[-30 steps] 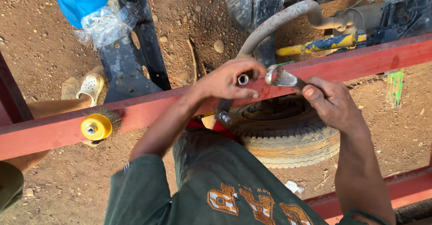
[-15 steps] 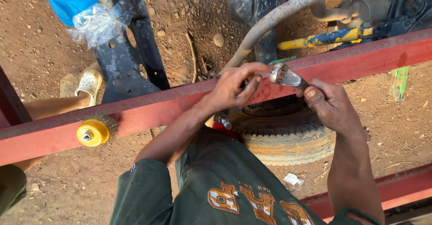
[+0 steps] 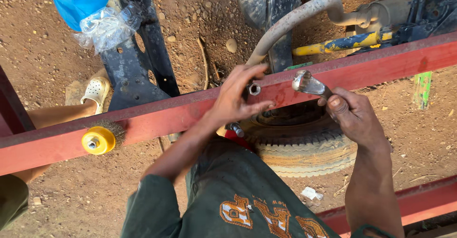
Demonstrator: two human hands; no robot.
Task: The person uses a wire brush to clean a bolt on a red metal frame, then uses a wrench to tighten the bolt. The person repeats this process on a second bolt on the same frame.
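A long red steel beam [image 3: 181, 114] slants across the view. My left hand [image 3: 235, 100] rests on it, its fingertips around a steel hex nut [image 3: 254, 89] that sits on the beam's top face. Just to the right, my right hand [image 3: 354, 116] grips the handle of a shiny ring spanner [image 3: 308, 83], whose head hovers above the beam, a short gap away from the nut. A bolt end [image 3: 236, 129] sticks out below the beam under my left wrist.
A yellow wire cup brush [image 3: 99, 139] sits against the beam at left. Below lies a worn tyre [image 3: 304, 147]. Another person's leg and pale perforated shoe [image 3: 95, 90] are at left. A blue plastic bag [image 3: 78, 0], a grey hose [image 3: 285, 26] and a second red beam [image 3: 414, 202] surround the spot.
The spanner has drawn away to the right, off the nut. My left hand's fingers have spread and now hold the nut alone on the beam. The view has shifted slightly.
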